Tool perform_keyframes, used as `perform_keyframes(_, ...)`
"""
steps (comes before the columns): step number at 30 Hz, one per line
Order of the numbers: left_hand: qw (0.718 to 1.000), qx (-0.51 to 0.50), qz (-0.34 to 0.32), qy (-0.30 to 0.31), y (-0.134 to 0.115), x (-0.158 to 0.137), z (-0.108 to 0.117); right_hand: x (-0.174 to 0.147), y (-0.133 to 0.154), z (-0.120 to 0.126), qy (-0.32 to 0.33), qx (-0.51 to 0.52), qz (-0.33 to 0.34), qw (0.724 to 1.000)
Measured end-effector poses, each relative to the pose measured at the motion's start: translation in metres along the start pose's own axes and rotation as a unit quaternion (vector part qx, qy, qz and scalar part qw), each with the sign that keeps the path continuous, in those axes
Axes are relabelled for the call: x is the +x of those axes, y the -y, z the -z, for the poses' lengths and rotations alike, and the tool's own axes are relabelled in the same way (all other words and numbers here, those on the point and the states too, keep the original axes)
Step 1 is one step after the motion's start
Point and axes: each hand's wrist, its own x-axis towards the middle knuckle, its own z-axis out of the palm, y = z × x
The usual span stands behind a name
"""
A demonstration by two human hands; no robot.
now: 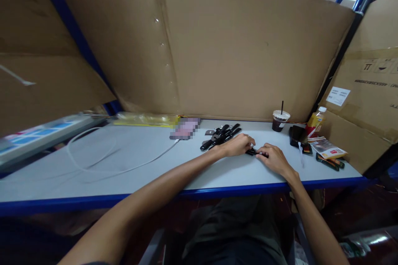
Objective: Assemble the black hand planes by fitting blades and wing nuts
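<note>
Right of frame centre, the left hand [239, 145] and right hand [274, 159] pinch a black piece [251, 152] near piled black handles [221, 136].

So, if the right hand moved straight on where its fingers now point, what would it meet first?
Beyond the small black item between the hands, the right hand would probably meet the left hand first; how their depths line up is hard to tell.

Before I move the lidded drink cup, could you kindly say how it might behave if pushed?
The cup may tip if pushed high, since it tapers downward. It could slosh, as dark contents show through its side. Its upright straw could snag.
</note>
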Motion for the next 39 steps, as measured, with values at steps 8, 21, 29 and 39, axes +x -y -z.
perform_keyframes(8,0.993,-0.061,0.083,-0.049,-0.003,-0.006,-0.009,0.001,-0.001,-0.001,-0.001,-0.003,0.002,1.000)
perform_keyframes(21,0.993,-0.052,0.074,-0.078,0.000,-0.005,-0.015,0.002,-0.002,-0.001,-0.001,-0.006,0.005,1.000)
perform_keyframes(29,0.996,-0.006,0.053,-0.068,-0.009,-0.007,-0.009,0.002,-0.002,0.000,0.000,-0.004,-0.001,1.000)
perform_keyframes(39,0.997,-0.011,0.029,-0.075,-0.009,-0.007,-0.012,0.003,-0.005,-0.003,-0.005,0.000,0.002,1.000)
